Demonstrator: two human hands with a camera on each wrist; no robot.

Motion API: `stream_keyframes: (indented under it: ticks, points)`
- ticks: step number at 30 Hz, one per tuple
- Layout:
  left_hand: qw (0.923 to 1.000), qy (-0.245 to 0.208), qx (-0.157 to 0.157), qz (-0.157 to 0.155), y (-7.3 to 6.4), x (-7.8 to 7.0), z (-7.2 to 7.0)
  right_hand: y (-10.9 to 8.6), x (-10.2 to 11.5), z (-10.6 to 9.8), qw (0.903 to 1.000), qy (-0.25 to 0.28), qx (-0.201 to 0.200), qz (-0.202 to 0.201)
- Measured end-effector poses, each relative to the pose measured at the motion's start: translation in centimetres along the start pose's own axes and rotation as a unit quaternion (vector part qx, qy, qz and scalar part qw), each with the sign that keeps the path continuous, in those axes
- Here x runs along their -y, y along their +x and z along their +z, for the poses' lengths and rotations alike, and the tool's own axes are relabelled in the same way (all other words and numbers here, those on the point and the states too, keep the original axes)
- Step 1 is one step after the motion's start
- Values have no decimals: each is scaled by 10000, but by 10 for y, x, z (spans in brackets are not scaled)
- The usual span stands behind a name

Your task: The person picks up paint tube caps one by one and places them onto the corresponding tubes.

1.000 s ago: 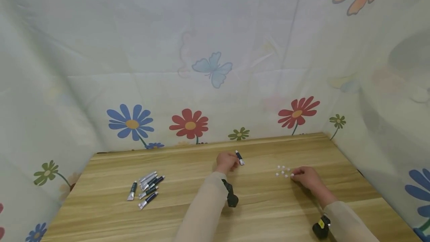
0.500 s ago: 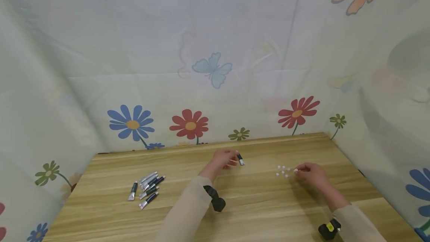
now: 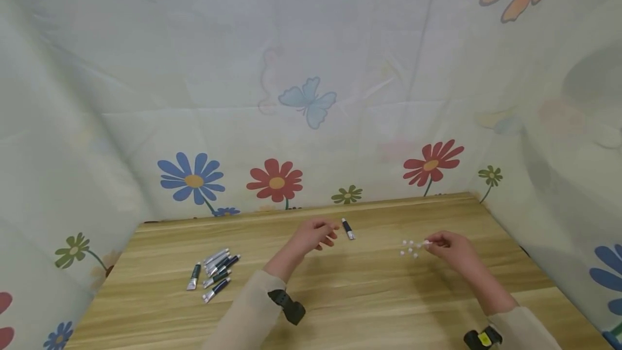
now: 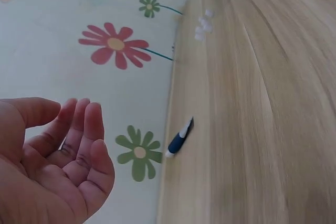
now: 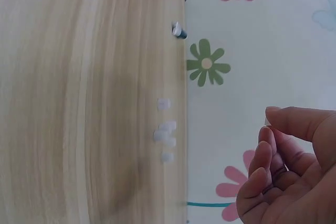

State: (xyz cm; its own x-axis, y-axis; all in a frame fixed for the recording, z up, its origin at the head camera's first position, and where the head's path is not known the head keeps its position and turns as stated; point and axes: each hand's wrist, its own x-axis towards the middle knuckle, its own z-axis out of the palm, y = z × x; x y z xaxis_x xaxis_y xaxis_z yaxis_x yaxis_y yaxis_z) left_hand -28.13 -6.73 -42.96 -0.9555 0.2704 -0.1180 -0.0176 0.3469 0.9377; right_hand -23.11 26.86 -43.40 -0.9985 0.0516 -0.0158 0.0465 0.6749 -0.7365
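My left hand hovers left of a single dark-labelled paint tube, apart from it, with relaxed fingers and nothing in them. In the left wrist view that paint tube lies near the table's back edge, its white cap toward the edge. On the right, my right hand pinches a small white piece between thumb and forefinger; the fingertips mostly hide it in the right wrist view. Several similar white pieces lie loosely grouped on the table just left of this hand.
Several more paint tubes, silver with dark labels, lie in a loose pile on the left of the wooden table. One tube lies a little apart from them. A flower-printed cloth rises behind the table and along both sides.
My left hand has drawn back leftward from the single paint tube, its fingers loosening. The right hand has lifted the pinched white piece slightly off the group.
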Motion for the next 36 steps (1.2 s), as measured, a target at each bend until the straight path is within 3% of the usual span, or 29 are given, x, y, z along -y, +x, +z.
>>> stream_keyframes:
  ticks: [10,18,27,31,36]
  points:
    - [9972,579,-89,458,-36,-1,-16,-17,16,8,9995,288,-110,-109]
    - [9887,1276,-362,705,-68,3,-32,-26,27,11,9983,567,75,-148]
    - [9691,2197,-1036,418,-105,21,-62,-37,45,8,9975,512,96,-481]
    - [9634,2417,-1141,187,-116,33,-78,-41,54,9,9972,488,56,-564]
    - [9552,2640,-1335,120,-127,49,-94,-43,64,10,9967,489,72,-649]
